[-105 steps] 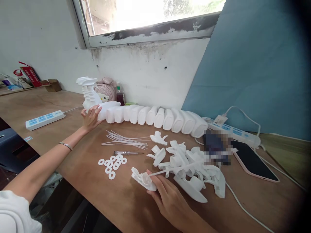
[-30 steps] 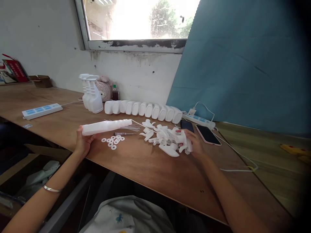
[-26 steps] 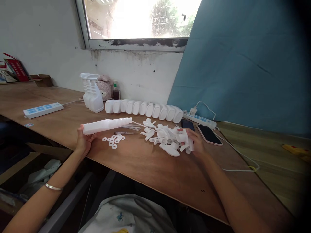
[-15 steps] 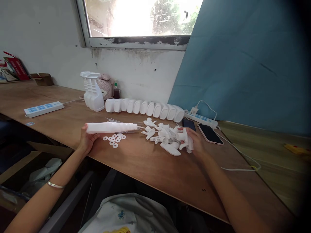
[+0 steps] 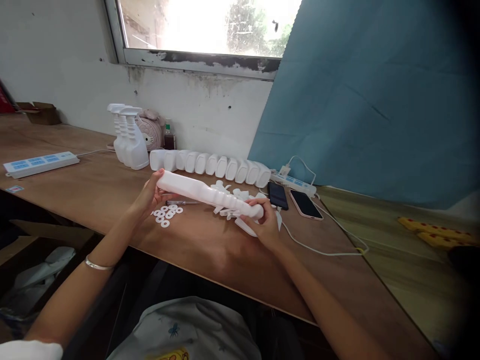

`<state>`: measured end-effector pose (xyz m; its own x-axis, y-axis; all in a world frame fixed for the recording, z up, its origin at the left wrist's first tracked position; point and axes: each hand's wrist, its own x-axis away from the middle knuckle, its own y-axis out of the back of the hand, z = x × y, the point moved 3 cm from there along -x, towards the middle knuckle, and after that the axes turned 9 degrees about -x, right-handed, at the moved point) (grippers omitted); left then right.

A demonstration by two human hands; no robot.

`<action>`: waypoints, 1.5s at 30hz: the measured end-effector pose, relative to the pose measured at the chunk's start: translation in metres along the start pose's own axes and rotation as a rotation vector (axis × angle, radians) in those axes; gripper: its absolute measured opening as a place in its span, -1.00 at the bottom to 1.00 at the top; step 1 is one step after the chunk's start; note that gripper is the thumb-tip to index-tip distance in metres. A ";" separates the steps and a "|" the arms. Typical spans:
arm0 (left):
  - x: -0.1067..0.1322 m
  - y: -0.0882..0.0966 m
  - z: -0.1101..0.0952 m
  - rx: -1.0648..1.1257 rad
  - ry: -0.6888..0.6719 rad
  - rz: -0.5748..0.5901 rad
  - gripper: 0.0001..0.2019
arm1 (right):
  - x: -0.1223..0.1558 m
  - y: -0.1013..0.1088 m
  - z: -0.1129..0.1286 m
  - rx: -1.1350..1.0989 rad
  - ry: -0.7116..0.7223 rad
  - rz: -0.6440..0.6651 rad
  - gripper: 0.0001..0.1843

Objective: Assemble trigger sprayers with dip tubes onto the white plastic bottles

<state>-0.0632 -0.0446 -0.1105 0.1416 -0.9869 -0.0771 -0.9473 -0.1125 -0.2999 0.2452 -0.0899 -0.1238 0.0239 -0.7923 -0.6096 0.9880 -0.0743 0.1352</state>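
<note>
A white plastic spray bottle [image 5: 183, 185] is held on its side above the table, its base to the left and its ribbed neck sloping down to the right. My left hand [image 5: 150, 195] is closed around the base end. At the neck end, my right hand [image 5: 267, 225] grips a white spray head [image 5: 256, 212], mostly hidden by the fingers. More white trigger spray heads [image 5: 221, 187] lie heaped behind and under the neck. Small white ring washers [image 5: 165, 215] lie in a cluster right of my left hand.
White bottles [image 5: 212, 164] lie in a row along the back. Assembled spray bottles [image 5: 131, 142] stand left of them, by a pink bag [image 5: 150, 132]. Two phones [image 5: 306, 204], a cable and a power strip [image 5: 300, 184] are at the right; another power strip [image 5: 41, 164] is left.
My right hand has left the heap and moved left to the bottle's neck with a spray head. The bottle has come nearer and tilted neck down. The view has turned slightly right.
</note>
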 end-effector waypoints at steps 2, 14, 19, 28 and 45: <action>0.001 -0.005 0.003 -0.001 0.000 0.002 -0.62 | 0.005 -0.002 0.001 0.066 0.080 -0.018 -0.68; 0.007 0.021 -0.004 -0.131 -0.028 0.115 -0.58 | 0.024 -0.016 0.007 0.297 0.381 0.016 -0.79; 0.013 0.018 -0.017 -0.321 -0.175 0.166 -0.58 | 0.025 -0.010 0.012 0.372 0.386 -0.041 -0.70; 0.026 0.015 -0.030 -0.657 -0.669 0.047 -0.48 | 0.028 -0.013 -0.002 0.425 0.380 -0.063 -0.72; 0.043 0.008 -0.046 -0.207 -0.344 -0.011 -0.58 | 0.030 -0.021 -0.002 0.255 0.383 0.124 -0.72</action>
<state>-0.0776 -0.0929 -0.0724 0.2061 -0.8934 -0.3992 -0.9782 -0.1780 -0.1067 0.2256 -0.1108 -0.1467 0.2409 -0.5282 -0.8142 0.9066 -0.1771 0.3831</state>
